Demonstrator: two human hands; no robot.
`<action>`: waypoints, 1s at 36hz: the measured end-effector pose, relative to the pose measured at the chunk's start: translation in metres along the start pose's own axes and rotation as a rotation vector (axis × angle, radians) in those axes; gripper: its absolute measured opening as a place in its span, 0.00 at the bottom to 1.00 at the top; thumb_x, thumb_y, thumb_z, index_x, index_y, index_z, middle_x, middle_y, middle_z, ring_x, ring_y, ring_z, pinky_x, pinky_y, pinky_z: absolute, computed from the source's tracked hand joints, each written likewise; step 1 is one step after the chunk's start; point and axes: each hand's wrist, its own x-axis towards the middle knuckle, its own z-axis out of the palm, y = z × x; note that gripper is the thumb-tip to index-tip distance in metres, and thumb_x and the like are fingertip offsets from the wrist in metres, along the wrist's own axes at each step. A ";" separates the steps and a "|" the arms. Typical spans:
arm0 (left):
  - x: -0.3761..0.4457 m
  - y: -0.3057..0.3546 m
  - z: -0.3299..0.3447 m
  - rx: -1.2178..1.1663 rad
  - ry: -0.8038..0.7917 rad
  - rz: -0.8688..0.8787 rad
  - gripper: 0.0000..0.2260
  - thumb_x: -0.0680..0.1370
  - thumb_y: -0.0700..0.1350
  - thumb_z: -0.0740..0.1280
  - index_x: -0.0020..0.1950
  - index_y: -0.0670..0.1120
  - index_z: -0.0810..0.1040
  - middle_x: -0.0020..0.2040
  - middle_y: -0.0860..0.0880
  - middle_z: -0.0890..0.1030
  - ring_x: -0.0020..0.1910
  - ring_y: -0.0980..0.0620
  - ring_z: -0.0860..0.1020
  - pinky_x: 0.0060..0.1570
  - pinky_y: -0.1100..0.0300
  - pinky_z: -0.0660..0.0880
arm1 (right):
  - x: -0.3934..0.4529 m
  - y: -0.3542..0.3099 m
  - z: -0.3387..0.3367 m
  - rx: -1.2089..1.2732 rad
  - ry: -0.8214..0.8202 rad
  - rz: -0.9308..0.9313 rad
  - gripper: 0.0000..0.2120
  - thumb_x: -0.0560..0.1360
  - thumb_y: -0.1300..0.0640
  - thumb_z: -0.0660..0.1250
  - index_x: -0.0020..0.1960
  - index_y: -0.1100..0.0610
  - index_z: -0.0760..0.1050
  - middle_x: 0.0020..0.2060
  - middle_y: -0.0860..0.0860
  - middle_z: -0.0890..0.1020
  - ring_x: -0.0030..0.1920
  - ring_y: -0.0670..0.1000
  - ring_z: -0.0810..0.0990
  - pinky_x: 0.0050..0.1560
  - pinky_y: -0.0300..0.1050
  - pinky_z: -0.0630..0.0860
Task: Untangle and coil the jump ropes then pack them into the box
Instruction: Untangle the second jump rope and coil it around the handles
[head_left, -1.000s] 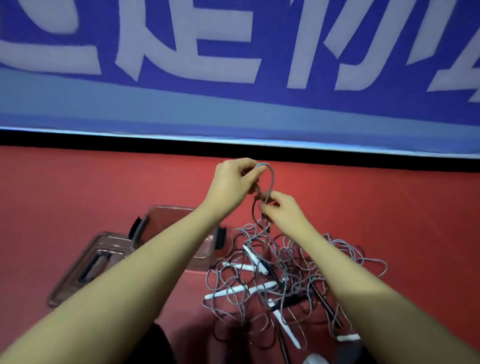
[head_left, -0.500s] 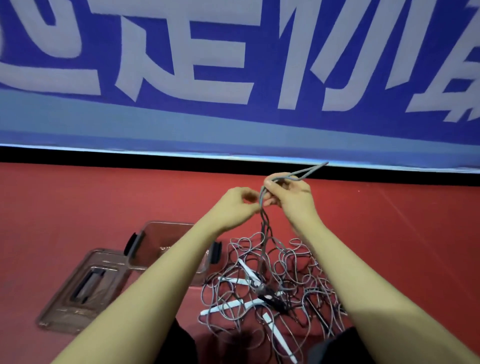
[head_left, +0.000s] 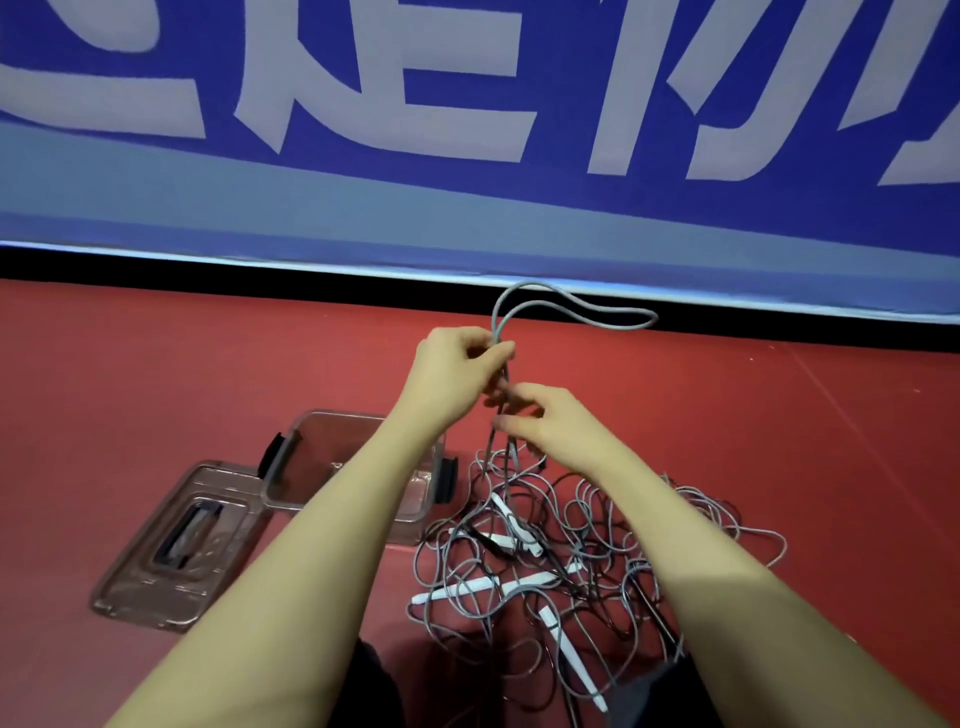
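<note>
**Grey rope loop lifted clear of the tangle**

While the blue banner (head_left: 467, 104) with its large pale characters fills the top of the view, the red floor (head_left: 156, 364) spreads below it, edged by a black strip along the banner's foot. On that floor lies the pile of jump ropes (head_left: 571, 561), a loose knot of grey and dark cords with several white handles poking out of it. Just left of the pile sits the clear box (head_left: 332, 447) with dark side clips, open, and beside that its lid (head_left: 182, 545) lies flat on the floor.

Above the pile, the left hand (head_left: 457, 374) pinches a grey rope between thumb and curled fingers. From that pinch a loop (head_left: 571, 306) rises and swings out to the right, free in the air. Below the pinch the same strands drop straight down into the tangle. The right hand (head_left: 556, 421) sits just under the left, its fingers curled round those hanging strands, nearly touching the left hand.
</note>
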 end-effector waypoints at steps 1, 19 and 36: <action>0.000 0.001 0.000 0.021 0.016 0.011 0.11 0.77 0.44 0.67 0.37 0.40 0.80 0.28 0.48 0.80 0.27 0.55 0.77 0.39 0.59 0.77 | 0.002 -0.001 0.003 -0.033 0.020 -0.017 0.06 0.74 0.57 0.69 0.51 0.55 0.79 0.42 0.53 0.79 0.35 0.45 0.72 0.35 0.39 0.68; -0.014 -0.007 -0.003 0.031 -0.332 -0.166 0.05 0.77 0.42 0.67 0.45 0.45 0.82 0.32 0.50 0.75 0.35 0.53 0.70 0.38 0.60 0.68 | 0.011 -0.026 -0.007 0.416 0.471 -0.103 0.11 0.77 0.57 0.67 0.37 0.59 0.79 0.26 0.48 0.78 0.24 0.42 0.74 0.31 0.35 0.73; -0.009 -0.008 0.014 -0.002 -0.111 0.001 0.03 0.75 0.42 0.71 0.41 0.44 0.81 0.31 0.49 0.78 0.31 0.57 0.70 0.35 0.56 0.69 | 0.011 -0.035 -0.010 0.947 0.472 0.010 0.12 0.78 0.56 0.65 0.39 0.61 0.78 0.31 0.52 0.80 0.29 0.48 0.77 0.29 0.37 0.74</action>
